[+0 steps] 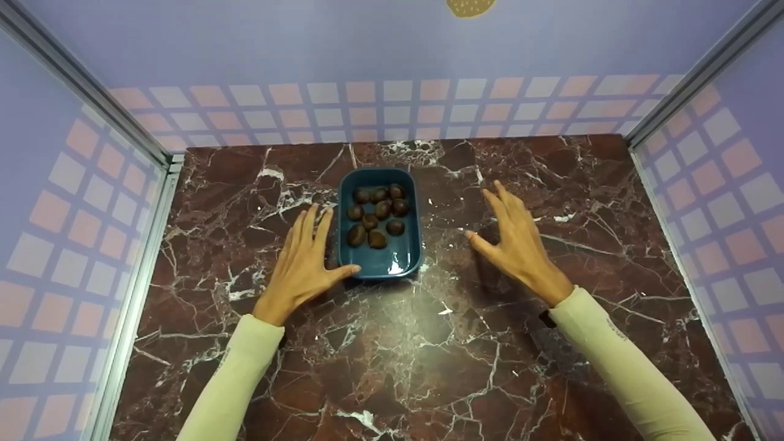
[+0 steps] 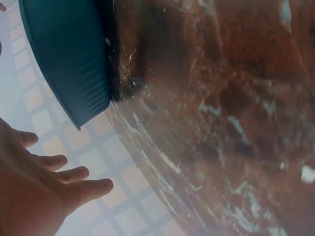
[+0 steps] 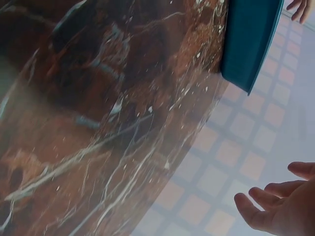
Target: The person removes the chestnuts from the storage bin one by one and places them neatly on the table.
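Observation:
A teal rectangular tray stands on the marble-patterned table, with several brown chestnuts lying loose in its far and middle part. To its left is my left hand, fingers spread and straight, thumb at the near left corner; whether the thumb touches the rim I cannot tell. My right hand hovers to the right of the tray, apart from it, holding nothing. The left wrist view shows the tray's side wall beyond the left fingers. In the right wrist view, the tray appears at the top, away from the right hand.
Dark red marbled tabletop spreads around the tray. Lilac walls with a pink and white checked band enclose the back and both sides. Metal rails run along the table's side edges.

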